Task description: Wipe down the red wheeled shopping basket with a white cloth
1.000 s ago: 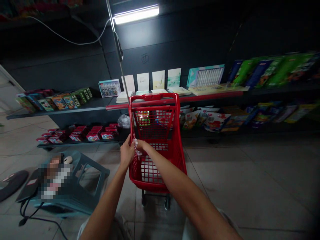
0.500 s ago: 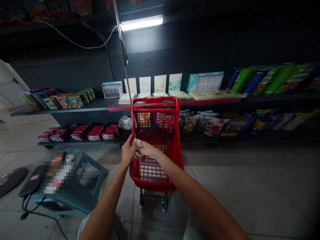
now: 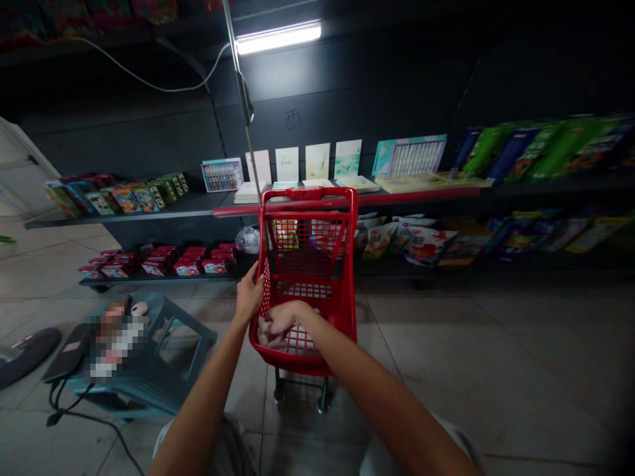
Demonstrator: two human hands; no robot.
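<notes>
A red shopping cart (image 3: 301, 362) with lattice basket walls stands in front of me. My left hand (image 3: 249, 292) is closed on the upper edge of the cart's left side wall, its fingers partly hidden behind it. Inside the basket, at the near left corner, my right hand (image 3: 285, 317) is closed on a crumpled pale cloth (image 3: 270, 337). The cloth presses against the inner face of the side wall near its bottom. A thin metal pole (image 3: 243, 92) rises beside the cart's handle.
Behind the cart runs a dark shelf (image 3: 193, 206) with booklets, marker sets and snack bags; small red boxes (image 3: 156, 260) sit on the lower level. To my left is a blue-grey plastic stool (image 3: 198, 337) bearing a device with black cables (image 3: 74, 416). A lamp tube (image 3: 278, 38) glows above.
My right hand has moved down and toward me with the cloth, along the inside of the cart's left wall. My left hand keeps its hold, and the cart has shifted slightly.
</notes>
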